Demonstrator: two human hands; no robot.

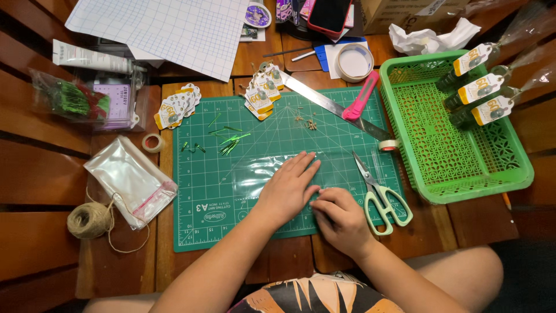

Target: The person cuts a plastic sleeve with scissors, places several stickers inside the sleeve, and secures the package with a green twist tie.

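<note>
I'm looking down on a slatted brown wooden table [35, 174] with a green gridded cutting mat [208, 191] at centre frame. On the mat lies a clear cellophane sheet [255, 171], faint and shiny, its long axis running left to right just below the middle of the frame. My left hand [288, 188] lies flat on it, fingers spread narrow and pointing to the upper right, pinning it down. My right hand [340, 217] sits just beside, curled at the sheet's lower right edge; whether it pinches anything I cannot tell. Both hands are on the sheet, the left further in. Right of them, the white-handled scissors [379, 197] lie close. Above, a steel ruler [333, 107] and pink utility knife [360, 95] slant; the green plastic basket [521, 174] stands at right.
</note>
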